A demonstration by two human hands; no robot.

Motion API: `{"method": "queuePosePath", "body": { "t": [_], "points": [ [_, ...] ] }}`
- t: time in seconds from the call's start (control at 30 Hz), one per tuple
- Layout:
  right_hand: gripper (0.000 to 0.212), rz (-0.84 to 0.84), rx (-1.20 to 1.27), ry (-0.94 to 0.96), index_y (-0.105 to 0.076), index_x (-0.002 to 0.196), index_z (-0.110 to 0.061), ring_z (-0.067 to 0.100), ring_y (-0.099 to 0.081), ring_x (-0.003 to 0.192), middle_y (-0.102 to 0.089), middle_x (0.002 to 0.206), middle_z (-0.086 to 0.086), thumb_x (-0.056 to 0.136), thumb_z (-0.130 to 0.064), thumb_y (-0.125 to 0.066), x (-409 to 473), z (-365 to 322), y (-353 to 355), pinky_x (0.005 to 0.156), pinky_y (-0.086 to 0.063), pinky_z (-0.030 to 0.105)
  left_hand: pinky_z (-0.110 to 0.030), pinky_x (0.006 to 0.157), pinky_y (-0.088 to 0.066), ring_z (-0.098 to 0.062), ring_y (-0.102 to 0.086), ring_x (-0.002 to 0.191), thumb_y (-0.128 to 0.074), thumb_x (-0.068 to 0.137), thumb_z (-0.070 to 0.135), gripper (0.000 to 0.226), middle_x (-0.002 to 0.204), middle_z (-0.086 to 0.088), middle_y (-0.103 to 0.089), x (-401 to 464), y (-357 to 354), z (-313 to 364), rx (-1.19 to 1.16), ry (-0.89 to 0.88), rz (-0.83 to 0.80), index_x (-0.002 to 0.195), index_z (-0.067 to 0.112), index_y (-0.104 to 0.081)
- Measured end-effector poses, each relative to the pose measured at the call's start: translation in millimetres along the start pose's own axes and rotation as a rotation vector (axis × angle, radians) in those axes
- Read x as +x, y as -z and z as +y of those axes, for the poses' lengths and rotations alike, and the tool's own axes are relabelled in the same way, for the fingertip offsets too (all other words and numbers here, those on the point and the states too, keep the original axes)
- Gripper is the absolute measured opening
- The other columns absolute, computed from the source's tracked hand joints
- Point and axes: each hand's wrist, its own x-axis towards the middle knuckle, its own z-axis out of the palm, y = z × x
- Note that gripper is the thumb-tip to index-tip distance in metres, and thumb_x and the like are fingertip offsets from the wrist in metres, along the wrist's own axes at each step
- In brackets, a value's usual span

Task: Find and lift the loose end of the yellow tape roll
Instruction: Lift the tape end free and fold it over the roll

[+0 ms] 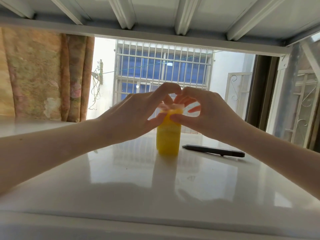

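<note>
1. Head view, general. The yellow tape roll [168, 135] stands on edge at the centre of the glossy white table [121, 179], its tread facing you. Both of your hands meet over its top.

2. Head view, left hand. Your left hand [138, 113] comes in from 9 o'clock. Its thumb presses the roll's left flank and its curled fingers reach over the top edge, so it grasps the roll and steadies it.

3. Head view, right hand. Your right hand [204, 111] comes in from 3 o'clock. Its thumb presses the roll's right flank just below the top, and its bent fingers pick at the pale upper rim; it too grasps the roll.

4. Head view, loose end. At 12 o'clock on the roll a pale, translucent strip [171, 106] shows under your fingertips. Whether it is the freed end or only the rim of the core cannot be told.

5. Step in hand. Judged from the finger positions, you are at the searching stage, feeling for the seam.

6. Next move. It probably calls for a fingernail under the seam while the left hand keeps the roll from turning, then a peel upward.

7. Head view, surroundings. A dark pen [214, 150] lies on the table at 3 o'clock of the roll, apart from it. A barred window [162, 66] stands beyond at 12 o'clock.
</note>
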Motion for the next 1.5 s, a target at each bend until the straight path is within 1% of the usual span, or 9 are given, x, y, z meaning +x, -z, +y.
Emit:
{"method": "queuePosePath", "body": {
  "t": [0.1, 0.3, 0.47, 0.63, 0.77, 0.87, 0.97, 1.37, 1.5],
  "points": [
    [0.028, -0.002, 0.021, -0.027, -0.062, 0.093, -0.018, -0.02, -0.054, 0.075, -0.056, 0.077, -0.024, 0.071, -0.031, -0.074, 0.6, -1.0, 0.9, 0.07, -0.042, -0.001, -0.03, 0.075, -0.053, -0.02, -0.07, 0.084, -0.052, 0.081, 0.037, 0.05, 0.106, -0.002, -0.069, -0.9, 0.2, -0.9, 0.003, -0.011, 0.004, 0.124, 0.02, -0.033],
    [0.027, -0.008, 0.03, -0.057, -0.061, 0.088, -0.018, -0.002, -0.061, 0.074, -0.061, 0.079, -0.014, 0.068, -0.028, -0.076, 0.5, -4.7, 3.7, 0.069, -0.043, -0.002, -0.025, 0.074, -0.049, -0.015, -0.068, 0.082, -0.054, 0.081, 0.035, 0.052, 0.105, -0.003, -0.07, -2.3, 0.1, -1.7, 0.009, -0.02, 0.009, 0.126, 0.019, -0.033],
    [0.031, -0.001, 0.045, -0.067, -0.064, 0.085, -0.015, -0.001, -0.062, 0.074, -0.06, 0.076, -0.017, 0.067, -0.039, -0.072, 0.1, -7.5, 3.8, 0.07, -0.044, -0.001, -0.027, 0.073, -0.054, -0.002, -0.06, 0.081, -0.058, 0.08, 0.032, 0.055, 0.117, -0.003, -0.064, -0.8, 2.0, -2.4, -0.011, -0.019, 0.013, 0.127, 0.019, -0.032],
    [0.014, -0.025, 0.02, -0.082, -0.064, 0.08, -0.02, -0.001, -0.061, 0.071, -0.06, 0.073, -0.02, 0.072, -0.029, -0.072, 0.7, -4.8, 5.0, 0.066, -0.042, -0.004, -0.028, 0.071, -0.058, -0.002, -0.06, 0.079, -0.061, 0.082, 0.027, 0.042, 0.115, -0.005, -0.059, -2.0, 2.6, -5.8, -0.019, -0.008, 0.01, 0.119, 0.015, -0.046],
    [0.017, -0.039, 0.012, -0.086, -0.07, 0.083, -0.016, 0.003, -0.063, 0.075, -0.063, 0.075, -0.014, 0.072, -0.029, -0.071, 0.6, -6.0, 4.7, 0.071, -0.044, -0.001, -0.016, 0.077, -0.054, -0.001, -0.058, 0.077, -0.065, 0.08, 0.022, 0.025, 0.106, -0.001, -0.06, -2.8, 0.9, -9.3, -0.049, 0.047, 0.009, 0.102, 0.011, -0.065],
    [0.019, -0.044, 0.013, -0.095, -0.072, 0.086, -0.015, 0.006, -0.064, 0.078, -0.066, 0.079, -0.01, 0.073, -0.029, -0.071, 0.8, -6.5, 4.9, 0.073, -0.049, 0.007, -0.004, 0.079, -0.046, 0.009, -0.057, 0.074, -0.065, 0.078, 0.025, 0.02, 0.102, 0.007, -0.058, -3.1, 0.0, -10.4, -0.095, 0.132, 0.03, 0.092, 0.012, -0.071],
    [0.018, -0.051, 0.034, -0.112, -0.072, 0.085, -0.016, 0.007, -0.065, 0.081, -0.067, 0.081, -0.01, 0.073, -0.029, -0.071, 1.2, -6.7, 5.7, 0.079, -0.05, 0.014, 0.0, 0.077, -0.042, 0.018, -0.054, 0.083, -0.069, 0.077, 0.022, 0.013, 0.099, 0.012, -0.057, -2.9, 0.7, -11.3, -0.117, 0.195, 0.048, 0.086, 0.013, -0.073],
    [0.013, -0.074, 0.045, -0.116, -0.069, 0.081, -0.019, 0.001, -0.064, 0.081, -0.067, 0.084, -0.011, 0.071, -0.027, -0.073, 1.6, -4.1, 8.2, 0.081, -0.047, 0.011, -0.014, 0.076, -0.049, -0.001, -0.061, 0.074, -0.071, 0.076, 0.017, 0.009, 0.085, 0.007, -0.067, -0.9, 9.0, -8.1, -0.134, 0.214, -0.034, 0.084, 0.014, -0.073],
    [0.011, -0.091, 0.051, -0.103, -0.07, 0.081, -0.019, 0.003, -0.065, 0.084, -0.068, 0.087, -0.009, 0.072, -0.024, -0.072, 1.0, -5.2, 8.5, 0.084, -0.048, 0.015, -0.008, 0.073, -0.046, 0.003, -0.06, 0.074, -0.07, 0.076, 0.02, 0.011, 0.085, 0.009, -0.067, -1.6, 9.8, -9.9, -0.155, 0.221, -0.05, 0.085, 0.015, -0.074]
  ]
}}
